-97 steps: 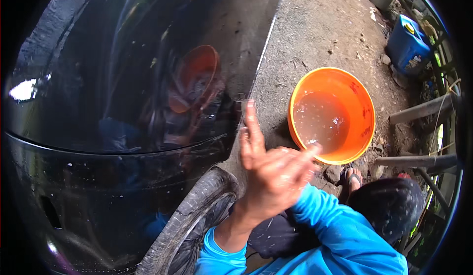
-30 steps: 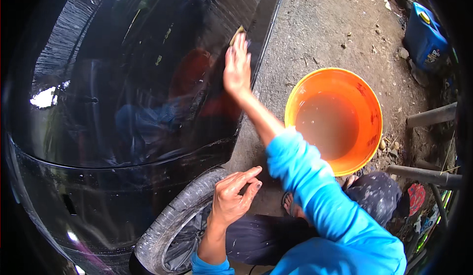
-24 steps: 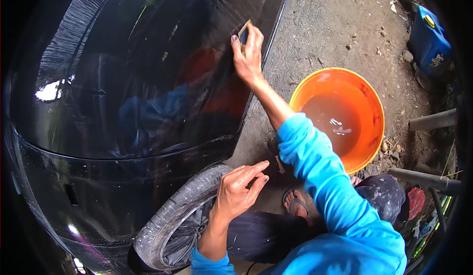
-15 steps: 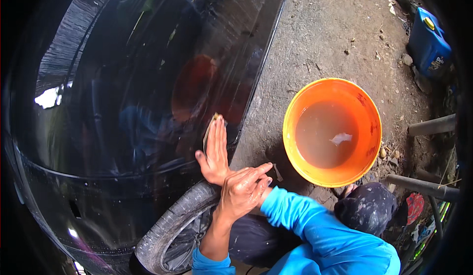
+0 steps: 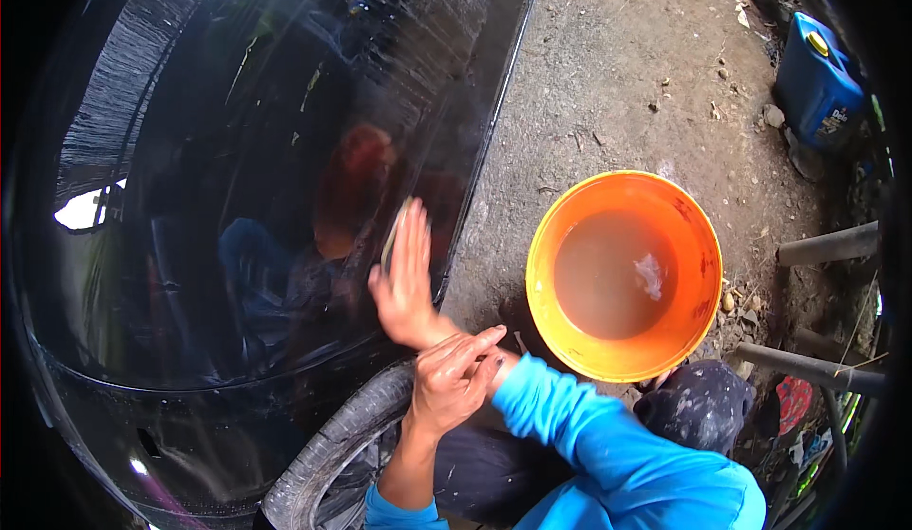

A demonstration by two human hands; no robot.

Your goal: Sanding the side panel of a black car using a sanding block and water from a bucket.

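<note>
My right hand (image 5: pixel 407 278) lies flat on the glossy black car panel (image 5: pixel 285 302), fingers stretched out together, thumb a little apart. A thin, pale greenish edge of some sheet or pad (image 5: pixel 390 241) shows beside the index finger; most of it is hidden under the hand. My left hand (image 5: pixel 448 378) is closed round my right wrist, its index finger pointing out to the right. Just below both hands is the car's tyre (image 5: pixel 347 425). The panel looks wet and mirrors the orange of the bucket.
An orange bucket (image 5: pixel 538 288) of murky water stands to the right, a whitish scrap (image 5: pixel 649 276) floating in it. A blue jerrycan (image 5: pixel 819 84) with a yellow cap sits at the far right. Grey pipes (image 5: pixel 826 244) jut in from the right. Stones lie beside the bucket.
My right hand has slid slightly forward along the panel, away from the tyre, with my left hand still round its wrist. The view has shifted slightly, and the scrap has turned in the water.
</note>
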